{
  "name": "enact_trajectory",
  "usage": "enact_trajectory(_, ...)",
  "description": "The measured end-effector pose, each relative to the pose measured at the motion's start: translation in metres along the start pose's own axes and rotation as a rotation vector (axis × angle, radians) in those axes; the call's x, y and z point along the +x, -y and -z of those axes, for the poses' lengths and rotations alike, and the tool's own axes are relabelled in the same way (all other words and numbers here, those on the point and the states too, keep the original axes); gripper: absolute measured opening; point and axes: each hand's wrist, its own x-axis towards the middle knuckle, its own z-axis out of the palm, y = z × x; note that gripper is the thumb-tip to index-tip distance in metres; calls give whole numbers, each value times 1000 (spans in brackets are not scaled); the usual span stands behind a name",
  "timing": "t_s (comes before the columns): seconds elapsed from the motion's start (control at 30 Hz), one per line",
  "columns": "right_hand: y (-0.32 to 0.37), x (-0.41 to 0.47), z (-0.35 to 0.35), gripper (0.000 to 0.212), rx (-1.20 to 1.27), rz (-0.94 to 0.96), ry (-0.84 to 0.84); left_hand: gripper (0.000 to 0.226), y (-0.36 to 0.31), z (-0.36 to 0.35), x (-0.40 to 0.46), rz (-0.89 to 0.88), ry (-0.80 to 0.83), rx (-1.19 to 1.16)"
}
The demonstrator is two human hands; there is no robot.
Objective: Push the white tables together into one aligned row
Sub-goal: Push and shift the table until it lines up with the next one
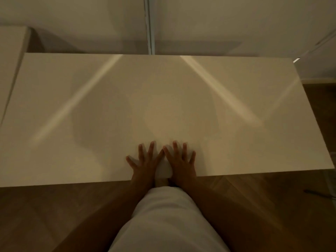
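Note:
A long white table (pixel 91 110) fills the middle of the view, its far edge close to the wall. My left hand (pixel 145 164) and my right hand (pixel 181 162) lie flat on the tabletop at its near edge, side by side, fingers spread, forefingers almost touching. Neither hand holds anything. A second white table (pixel 11 60) shows at the far left; a narrow dark gap separates its edge from the first table.
A white wall (pixel 218 20) with a vertical seam (pixel 150 24) runs behind the tables. Wooden floor (pixel 36 215) lies in front and to the right (pixel 320 115). My white-clad body (pixel 163 224) stands at the table's near edge. A small dark object (pixel 316 192) lies on the floor at the right.

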Motion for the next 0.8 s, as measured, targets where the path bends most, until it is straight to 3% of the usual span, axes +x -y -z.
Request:
enact_trajectory(0.3,-15,8,5,111,9,132,-36,138,2,-1,5,-14,50,62)
enact_trajectory(0.8,-23,13,13,120,-21,178,-20,128,4,2,12,-12,113,13)
